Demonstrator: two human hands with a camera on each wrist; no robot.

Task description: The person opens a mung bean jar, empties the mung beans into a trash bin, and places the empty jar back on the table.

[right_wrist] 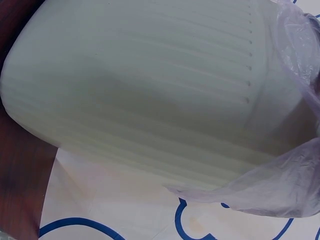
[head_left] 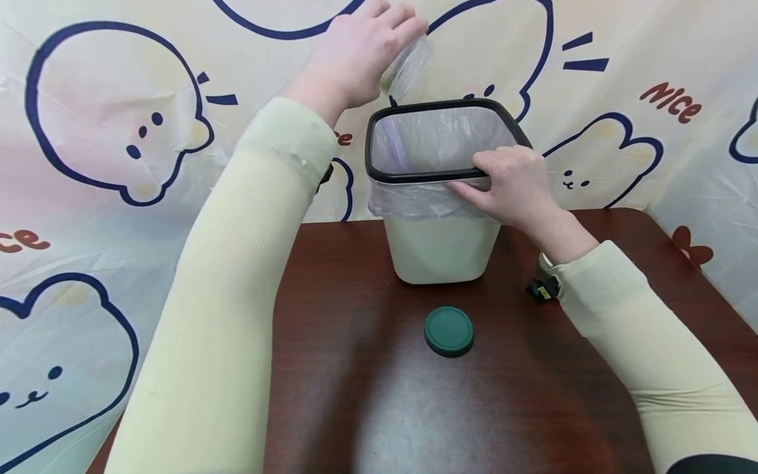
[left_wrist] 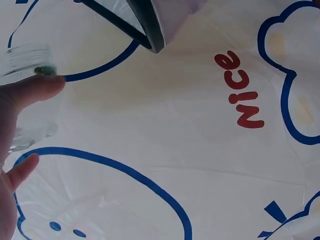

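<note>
My left hand [head_left: 370, 56] is raised up and left of the bin, holding a clear jar [head_left: 408, 69] that is tilted. In the left wrist view, the thumb lies across the jar [left_wrist: 37, 112], and a small dark green bit shows by the thumb. The pale bin [head_left: 441, 253] has a black rim [head_left: 426, 176] and a translucent bag [head_left: 408, 197] folded over it. With thumb and fingers, my right hand [head_left: 521, 184] grips the rim's front right part. The right wrist view shows the ribbed bin side [right_wrist: 150, 75] but not the hand.
A round green lid [head_left: 449, 329] lies on the dark brown table [head_left: 379, 408], in front of the bin. A printed sheet [head_left: 118, 243] with bear outlines hangs behind and to the left. A small black device [head_left: 543, 289] sits beneath the right wrist.
</note>
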